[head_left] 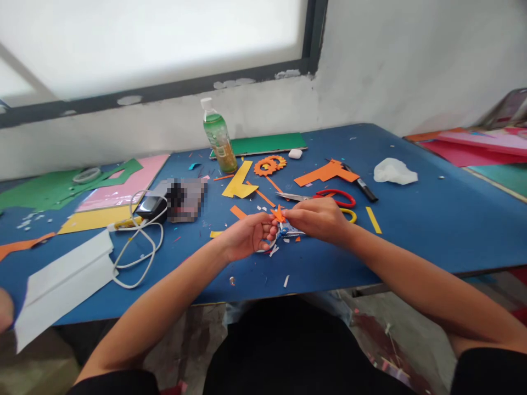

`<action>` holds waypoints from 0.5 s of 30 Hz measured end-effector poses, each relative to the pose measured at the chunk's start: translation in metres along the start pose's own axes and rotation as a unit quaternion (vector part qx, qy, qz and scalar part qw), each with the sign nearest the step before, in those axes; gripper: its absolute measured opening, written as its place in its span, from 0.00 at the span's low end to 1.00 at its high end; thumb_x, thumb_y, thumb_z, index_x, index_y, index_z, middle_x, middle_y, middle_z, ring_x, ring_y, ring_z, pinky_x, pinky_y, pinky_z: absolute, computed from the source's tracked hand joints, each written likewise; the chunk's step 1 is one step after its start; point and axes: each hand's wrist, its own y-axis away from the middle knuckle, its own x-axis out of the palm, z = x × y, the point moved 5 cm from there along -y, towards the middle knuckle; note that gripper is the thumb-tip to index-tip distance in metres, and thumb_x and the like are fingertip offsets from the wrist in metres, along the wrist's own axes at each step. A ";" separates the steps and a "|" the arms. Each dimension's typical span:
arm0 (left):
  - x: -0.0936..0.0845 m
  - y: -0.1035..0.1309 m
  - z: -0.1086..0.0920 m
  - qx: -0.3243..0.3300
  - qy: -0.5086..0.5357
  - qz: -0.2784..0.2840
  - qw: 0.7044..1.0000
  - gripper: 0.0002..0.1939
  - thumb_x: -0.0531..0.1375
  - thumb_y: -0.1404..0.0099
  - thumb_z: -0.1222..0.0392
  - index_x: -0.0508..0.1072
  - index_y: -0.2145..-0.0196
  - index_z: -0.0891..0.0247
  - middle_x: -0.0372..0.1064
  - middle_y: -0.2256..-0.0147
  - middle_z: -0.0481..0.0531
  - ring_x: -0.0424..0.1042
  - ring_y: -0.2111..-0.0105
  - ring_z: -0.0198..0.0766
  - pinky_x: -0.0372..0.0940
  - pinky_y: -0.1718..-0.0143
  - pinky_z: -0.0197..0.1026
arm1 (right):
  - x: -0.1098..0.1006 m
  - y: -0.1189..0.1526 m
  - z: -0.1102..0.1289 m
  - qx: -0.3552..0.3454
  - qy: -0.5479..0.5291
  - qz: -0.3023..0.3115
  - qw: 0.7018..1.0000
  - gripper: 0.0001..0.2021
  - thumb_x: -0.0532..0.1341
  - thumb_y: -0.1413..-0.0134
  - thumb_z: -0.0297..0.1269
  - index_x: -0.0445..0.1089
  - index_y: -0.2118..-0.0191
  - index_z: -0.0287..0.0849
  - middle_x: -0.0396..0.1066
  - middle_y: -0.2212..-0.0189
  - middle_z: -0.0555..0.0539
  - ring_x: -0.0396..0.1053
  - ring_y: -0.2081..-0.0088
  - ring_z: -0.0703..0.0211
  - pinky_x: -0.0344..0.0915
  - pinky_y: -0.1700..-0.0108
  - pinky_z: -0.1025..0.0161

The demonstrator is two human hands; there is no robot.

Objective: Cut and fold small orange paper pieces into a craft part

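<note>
A small orange paper piece with pointed tips (279,214) is pinched between my two hands above the blue table. My left hand (251,237) comes in from the left, its thumb and fingertips closed on the piece's left side. From the right, my right hand (319,218) grips the other side, knuckles up. Just beyond it lie scissors with red and yellow handles (337,196), blades pointing left and partly covered by the hand. Two orange scalloped paper rings (269,165) and a folded yellow paper piece (241,184) lie farther back. Something blue and white beneath my fingers is mostly hidden.
A bottle (220,140) stands near the wall. An orange paper offcut (327,173) and a black marker (365,189) lie at right, near crumpled white tissue (395,171). A white cable (158,249) and folded white paper (69,280) are at left. Another person's hand (5,310) shows at the left edge.
</note>
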 end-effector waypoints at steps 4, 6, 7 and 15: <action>0.001 -0.001 0.001 0.006 0.001 0.001 1.000 0.06 0.53 0.42 0.66 0.66 0.76 0.68 0.61 0.80 0.45 0.62 0.83 0.26 0.57 0.85 0.27 | -0.002 -0.001 0.005 -0.037 0.066 0.006 0.997 0.06 0.55 0.42 0.32 0.69 0.63 0.43 0.72 0.78 0.53 0.68 0.76 0.69 0.60 0.73 0.71; 0.000 -0.002 0.002 0.012 0.003 -0.002 1.000 0.06 0.53 0.41 0.66 0.67 0.75 0.68 0.62 0.80 0.46 0.62 0.83 0.26 0.58 0.86 0.27 | -0.002 -0.002 0.007 -0.054 0.093 0.016 0.994 0.06 0.55 0.42 0.30 0.69 0.63 0.42 0.72 0.78 0.53 0.67 0.77 0.68 0.59 0.74 0.70; -0.001 -0.002 0.002 0.015 0.004 -0.005 1.000 0.06 0.53 0.41 0.66 0.67 0.74 0.68 0.62 0.79 0.46 0.62 0.83 0.26 0.58 0.86 0.27 | -0.002 -0.001 0.008 -0.060 0.104 0.023 0.992 0.06 0.55 0.42 0.30 0.69 0.63 0.42 0.72 0.78 0.53 0.67 0.77 0.68 0.58 0.74 0.70; -0.008 -0.006 -0.005 0.105 -0.157 -0.047 0.981 0.08 0.53 0.39 0.61 0.67 0.72 0.67 0.63 0.76 0.48 0.63 0.80 0.28 0.61 0.83 0.30 | 0.007 0.000 0.000 0.010 0.048 0.049 0.998 0.07 0.54 0.42 0.32 0.69 0.63 0.42 0.73 0.77 0.52 0.67 0.76 0.67 0.58 0.74 0.70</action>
